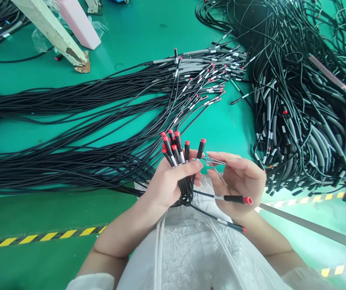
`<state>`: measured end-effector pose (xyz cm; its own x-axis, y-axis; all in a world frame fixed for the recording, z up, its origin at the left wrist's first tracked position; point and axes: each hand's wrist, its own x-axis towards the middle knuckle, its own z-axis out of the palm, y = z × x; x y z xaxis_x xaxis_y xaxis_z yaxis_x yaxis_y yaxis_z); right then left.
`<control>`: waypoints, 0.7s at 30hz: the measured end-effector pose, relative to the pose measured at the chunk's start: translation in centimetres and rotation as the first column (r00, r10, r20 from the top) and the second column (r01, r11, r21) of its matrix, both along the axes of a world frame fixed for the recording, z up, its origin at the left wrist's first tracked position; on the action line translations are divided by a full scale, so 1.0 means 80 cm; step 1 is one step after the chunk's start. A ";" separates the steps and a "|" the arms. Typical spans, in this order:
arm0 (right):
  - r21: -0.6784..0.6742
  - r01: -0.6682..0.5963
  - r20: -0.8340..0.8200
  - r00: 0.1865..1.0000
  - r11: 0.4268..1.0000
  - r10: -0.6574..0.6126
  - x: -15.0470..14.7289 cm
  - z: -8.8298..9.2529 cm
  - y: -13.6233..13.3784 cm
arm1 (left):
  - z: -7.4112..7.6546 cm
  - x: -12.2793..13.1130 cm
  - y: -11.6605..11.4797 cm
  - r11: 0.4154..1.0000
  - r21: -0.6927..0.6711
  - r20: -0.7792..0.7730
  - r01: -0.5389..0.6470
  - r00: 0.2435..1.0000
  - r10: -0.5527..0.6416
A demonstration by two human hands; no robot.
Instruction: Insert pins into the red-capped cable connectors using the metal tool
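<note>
My left hand (169,181) is closed around a bundle of black cables with red-capped ends (177,148), the caps pointing up and away from me. My right hand (239,181) is just to the right, fingers curled, pinching thin metal tweezers (216,162) whose tips point at the bundle. Two more red-capped cable ends (236,199) lie across my right palm and wrist. The cables run down over my white clothing (197,249).
A long spread of black cables (70,133) covers the green floor to the left, its capped ends (212,76) fanned out ahead. A tangled heap of cables (305,100) lies at right. A wooden post (52,28) and pink block (79,22) stand far left. Yellow-black tape (40,237) marks the floor.
</note>
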<state>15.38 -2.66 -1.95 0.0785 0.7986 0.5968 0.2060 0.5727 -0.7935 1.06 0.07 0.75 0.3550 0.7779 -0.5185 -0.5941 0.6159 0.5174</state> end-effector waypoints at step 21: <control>-0.106 0.085 0.090 0.993 0.991 -0.075 0.003 0.000 -0.004 | -0.006 0.007 -0.004 0.999 0.048 -0.067 -0.010 0.998 0.013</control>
<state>15.58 -3.01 -1.93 0.0972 0.8528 0.5132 0.3178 0.4620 -0.8280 1.63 -0.23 0.26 0.3118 0.8061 -0.5030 -0.5640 0.5831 0.5848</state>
